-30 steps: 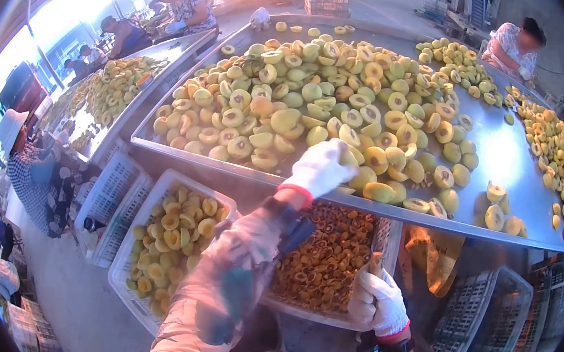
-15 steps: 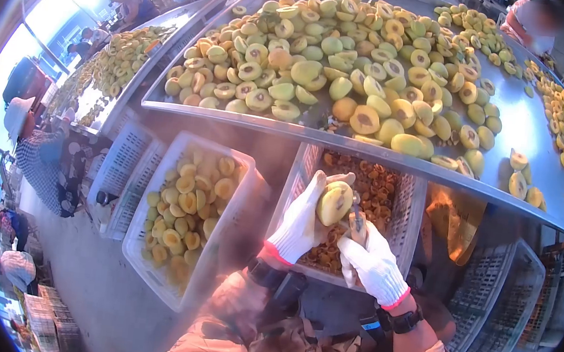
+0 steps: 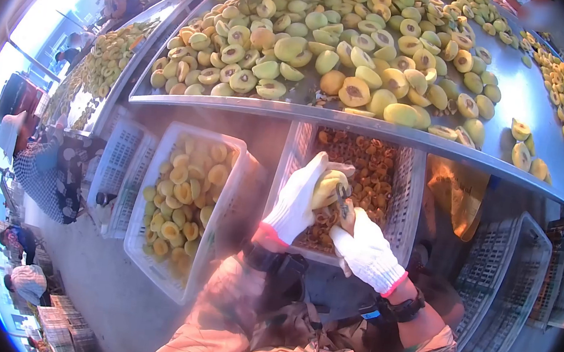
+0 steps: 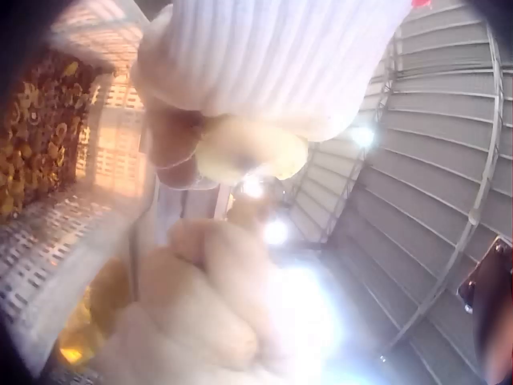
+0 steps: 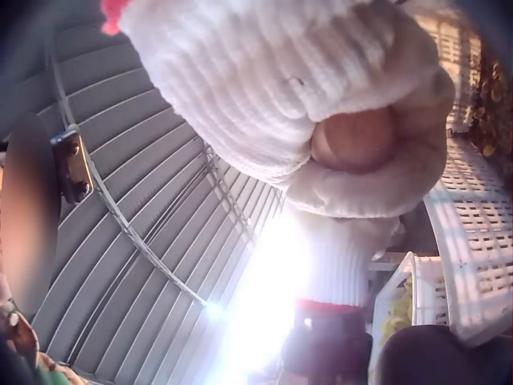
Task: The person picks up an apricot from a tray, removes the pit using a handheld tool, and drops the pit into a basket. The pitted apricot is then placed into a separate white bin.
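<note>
Your left hand has its grip curled round a peach half, held above the white crate of pits that sits just under the worktop. Your right hand has its grip closed round a small tool, whose tip touches the fruit. A second crate, holding yellow halves, stands just beside it on your left.

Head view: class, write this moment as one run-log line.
left hand: holds peach | right hand: holds tool at peach | below hands: crate of pits | table: heaped halves
</note>
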`<state>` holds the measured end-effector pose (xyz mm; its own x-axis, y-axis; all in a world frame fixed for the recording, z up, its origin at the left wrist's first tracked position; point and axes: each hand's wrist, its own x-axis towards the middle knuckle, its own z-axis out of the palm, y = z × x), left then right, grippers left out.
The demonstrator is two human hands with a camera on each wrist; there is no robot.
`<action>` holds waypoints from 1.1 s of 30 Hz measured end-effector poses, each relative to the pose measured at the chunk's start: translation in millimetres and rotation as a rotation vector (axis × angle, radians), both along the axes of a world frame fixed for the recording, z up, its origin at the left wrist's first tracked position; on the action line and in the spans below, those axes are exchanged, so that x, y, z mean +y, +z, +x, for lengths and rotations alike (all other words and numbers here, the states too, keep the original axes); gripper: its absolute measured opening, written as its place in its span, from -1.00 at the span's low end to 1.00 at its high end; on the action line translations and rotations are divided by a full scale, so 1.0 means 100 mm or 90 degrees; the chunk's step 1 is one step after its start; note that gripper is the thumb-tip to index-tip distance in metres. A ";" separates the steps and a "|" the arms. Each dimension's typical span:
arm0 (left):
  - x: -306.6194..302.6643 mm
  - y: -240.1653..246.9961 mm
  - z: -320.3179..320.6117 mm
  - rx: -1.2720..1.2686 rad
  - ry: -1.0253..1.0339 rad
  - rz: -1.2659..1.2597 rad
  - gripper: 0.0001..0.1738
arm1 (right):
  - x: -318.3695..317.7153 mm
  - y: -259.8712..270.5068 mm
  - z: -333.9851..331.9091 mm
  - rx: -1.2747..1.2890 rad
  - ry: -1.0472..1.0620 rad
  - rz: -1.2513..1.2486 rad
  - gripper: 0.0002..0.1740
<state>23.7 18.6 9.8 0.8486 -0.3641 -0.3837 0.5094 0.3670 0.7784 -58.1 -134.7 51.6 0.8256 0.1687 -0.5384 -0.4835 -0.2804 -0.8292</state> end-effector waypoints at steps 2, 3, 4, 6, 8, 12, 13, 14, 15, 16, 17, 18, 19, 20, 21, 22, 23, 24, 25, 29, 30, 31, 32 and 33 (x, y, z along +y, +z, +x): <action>-0.01 -0.01 -0.01 0.011 -0.012 0.033 -0.43 | 0.05 -0.13 -0.03 -0.014 -0.012 -0.064 -0.52; -0.03 -0.02 -0.03 0.000 0.007 0.049 -0.50 | 0.09 -0.23 -0.05 -0.025 -0.025 -0.090 -0.50; -0.07 -0.02 -0.06 -0.011 0.026 0.066 -0.55 | 0.14 -0.34 -0.06 -0.035 -0.039 -0.116 -0.48; -0.11 0.03 -0.10 -0.129 0.007 0.222 -0.57 | 0.17 -0.39 -0.10 -0.041 -0.055 -0.142 -0.45; -0.09 0.19 -0.13 -0.268 -0.075 0.436 -0.44 | 0.16 -0.39 -0.13 -0.029 -0.059 -0.143 -0.44; -0.04 0.38 -0.07 -0.266 -0.200 0.483 -0.35 | 0.15 -0.60 -0.18 -0.127 -0.002 -0.141 -0.49; -0.02 0.37 -0.06 -0.267 -0.219 0.465 -0.40 | 0.16 -0.57 -0.16 -0.100 -0.051 -0.105 -0.51; -0.06 0.33 -0.06 -0.241 -0.190 0.411 -0.46 | 0.16 -0.51 -0.15 -0.072 -0.100 -0.069 -0.54; -0.11 0.29 -0.07 -0.222 -0.141 0.345 -0.49 | 0.13 -0.45 -0.14 -0.038 -0.121 -0.004 -0.56; -0.15 0.24 -0.07 -0.205 -0.094 0.279 -0.50 | 0.09 -0.38 -0.12 -0.008 -0.141 0.061 -0.57; -0.19 0.18 -0.10 -0.195 -0.029 0.201 -0.47 | 0.07 -0.31 -0.10 0.021 -0.160 0.125 -0.59; -0.24 0.10 -0.13 -0.184 0.035 0.124 -0.43 | 0.08 -0.27 -0.08 0.005 -0.178 0.114 -0.60; -0.31 0.00 -0.15 -0.237 0.106 0.193 -0.43 | 0.10 -0.22 -0.07 0.026 -0.162 0.106 -0.58; -0.30 -0.07 -0.16 -0.198 0.124 0.194 -0.44 | 0.12 -0.17 -0.07 0.050 -0.145 0.098 -0.57; -0.29 -0.06 -0.16 -0.158 0.143 0.194 -0.44 | 0.13 -0.15 -0.07 0.075 -0.126 0.089 -0.56; -0.27 -0.04 -0.15 -0.122 0.133 0.221 -0.44 | 0.14 -0.16 -0.07 0.058 -0.108 0.075 -0.55; -0.25 -0.01 -0.13 -0.083 0.121 0.248 -0.44 | 0.13 -0.18 -0.08 0.044 -0.091 0.060 -0.54; -0.25 0.05 -0.11 -0.042 0.110 0.273 -0.44 | 0.11 -0.20 -0.09 0.031 -0.072 0.044 -0.53; -0.24 0.11 -0.08 -0.024 0.084 0.329 -0.43 | 0.10 -0.22 -0.10 0.015 -0.054 0.029 -0.52; -0.27 0.14 -0.05 -0.083 0.050 0.442 -0.39 | 0.15 -0.39 -0.14 -0.036 -0.071 0.004 -0.60; -0.31 0.13 -0.11 -0.138 0.078 0.408 -0.39 | 0.13 -0.26 -0.11 0.026 -0.086 0.092 -0.65; -0.34 0.16 -0.15 -0.193 0.107 0.373 -0.39 | 0.12 -0.16 -0.09 0.088 -0.099 0.180 -0.68; -0.37 0.23 -0.16 -0.181 0.123 0.358 -0.37 | 0.10 -0.13 -0.08 0.098 -0.101 0.246 -0.69; -0.33 0.22 -0.10 -0.154 0.048 0.317 -0.37 | 0.06 -0.12 -0.08 0.108 -0.104 0.311 -0.70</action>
<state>14.2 -14.8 32.1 0.9507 -0.1235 -0.2843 0.2806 -0.0469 0.9587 -65.8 -128.8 39.7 0.7703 0.3099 -0.5572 -0.6268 0.2076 -0.7510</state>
